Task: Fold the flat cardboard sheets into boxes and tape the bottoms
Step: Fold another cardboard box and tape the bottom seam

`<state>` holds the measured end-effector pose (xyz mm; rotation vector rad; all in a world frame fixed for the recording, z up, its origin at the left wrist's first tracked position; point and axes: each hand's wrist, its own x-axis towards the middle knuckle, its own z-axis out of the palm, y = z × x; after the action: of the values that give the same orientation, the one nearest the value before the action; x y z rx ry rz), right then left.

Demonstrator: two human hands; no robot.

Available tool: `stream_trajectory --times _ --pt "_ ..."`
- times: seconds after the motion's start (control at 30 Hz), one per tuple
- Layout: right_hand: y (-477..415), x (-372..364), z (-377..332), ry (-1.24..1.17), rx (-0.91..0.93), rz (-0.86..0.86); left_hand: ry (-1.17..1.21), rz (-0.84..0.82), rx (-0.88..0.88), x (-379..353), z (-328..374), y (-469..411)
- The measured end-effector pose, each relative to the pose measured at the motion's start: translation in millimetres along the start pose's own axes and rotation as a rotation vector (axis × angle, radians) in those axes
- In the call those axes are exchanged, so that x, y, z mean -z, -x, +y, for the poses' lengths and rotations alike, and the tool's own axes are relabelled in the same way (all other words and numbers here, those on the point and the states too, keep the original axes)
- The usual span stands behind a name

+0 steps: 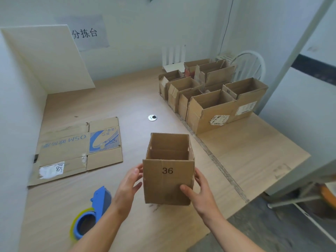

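My right grip (198, 193) pinched the box (168, 179), thumb on the front face under the "36" and fingers round the right wall. My left grip (130, 180) was spread, its fingers pressed to the left wall. The box was upright and open-topped near the front edge of the table (127, 99), about midway along. I could not tell whether it sat on the surface or just above it.

Its bottom was hidden, so I could not say whether it was taped. If it wasn't, I judged the flaps might spring open once lifted. Too hard a squeeze could skew the thin walls. My left forearm passed just beside the tape gun (92, 211) near the front-left corner, and a careless swing could knock it.

A flat sheet (76, 150) lay toward the left edge and made-up boxes (214, 95) crowded the back right. A white board (49, 57) leaned in the back-left corner, a sign (84, 33) hung on the wall, and a chair (249, 64) stood behind the boxes.
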<state>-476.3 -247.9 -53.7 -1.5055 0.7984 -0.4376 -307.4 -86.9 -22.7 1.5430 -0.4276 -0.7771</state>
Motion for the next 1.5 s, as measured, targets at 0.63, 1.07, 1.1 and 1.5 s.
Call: stream_trajectory --times 0.63,1.07,1.1,1.5 --pt "-4 124 -26 -0.233 0.142 0.344 -0.174 -0.269 -0.208 -136 64 -37" --pt "-58 352 -16 -0.161 0.126 0.293 -0.463 -0.125 -0.333 -371 60 -102" --pt "-63 368 -18 -0.136 0.116 0.273 -0.456 -0.110 -0.321 -384 60 -107" --pt "-141 435 -15 -0.261 -0.056 0.185 -0.415 -0.083 -0.187 -446 57 -159"
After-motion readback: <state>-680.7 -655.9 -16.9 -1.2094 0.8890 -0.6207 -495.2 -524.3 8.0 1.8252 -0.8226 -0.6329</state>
